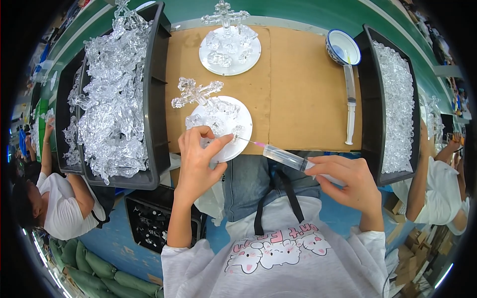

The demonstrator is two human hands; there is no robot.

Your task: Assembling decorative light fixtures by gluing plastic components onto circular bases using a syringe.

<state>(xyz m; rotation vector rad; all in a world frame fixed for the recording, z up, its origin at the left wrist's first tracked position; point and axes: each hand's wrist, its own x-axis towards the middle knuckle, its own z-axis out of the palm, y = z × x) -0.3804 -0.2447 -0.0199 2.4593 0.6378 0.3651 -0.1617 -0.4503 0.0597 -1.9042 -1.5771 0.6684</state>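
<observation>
A clear plastic syringe (285,157) with a pink needle hub is in my right hand (348,181). Its needle reaches the right side of a white round disc (246,116), close to a small clear ornament (238,130). My left hand (196,156) is at the disc's near left side, index fingertip beside the needle's tip and thumb by the rim. Clear flower-like pieces cover much of this disc, and a clear cross (197,93) leans out over its far left side. Part of the disc is hidden behind my left fingers.
Another decorated disc (229,67) with an upright clear cross stands farther back. At the right, a second syringe (351,109) leans into a blue-and-white bowl (344,45). Black bins of clear parts flank the cardboard, left (158,99) and right (373,99). People sit at both sides.
</observation>
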